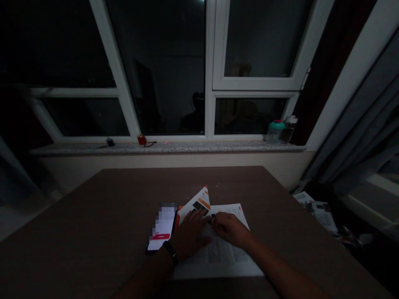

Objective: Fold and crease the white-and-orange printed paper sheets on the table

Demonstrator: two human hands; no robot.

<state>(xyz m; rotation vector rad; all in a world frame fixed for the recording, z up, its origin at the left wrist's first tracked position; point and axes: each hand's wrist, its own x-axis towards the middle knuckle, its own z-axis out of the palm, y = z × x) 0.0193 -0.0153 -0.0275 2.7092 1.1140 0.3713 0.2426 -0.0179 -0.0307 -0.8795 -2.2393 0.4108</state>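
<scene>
A printed booklet (229, 253) lies open on the table in front of me. One of its pages (204, 197) is folded over, so a pointed corner sticks up past the top edge. My left hand (193, 228) rests flat on that fold, fingers spread and a dark band around the wrist. Beside it my right hand (229, 228) is closed over the booklet, its fingertips curled at a small dark patch by the fold. What those fingers pinch, if anything, is hidden. Left of the booklet lies a phone (162, 228) with a lit screen.
The brown table (93, 224) reaches to the wall below a window. On the stone sill (193, 147) stand a red container (141, 139), a small dark item (110, 142) and a teal-lidded bottle (274, 132). Papers (321, 214) lie beyond the table's right edge, near a curtain (358, 95).
</scene>
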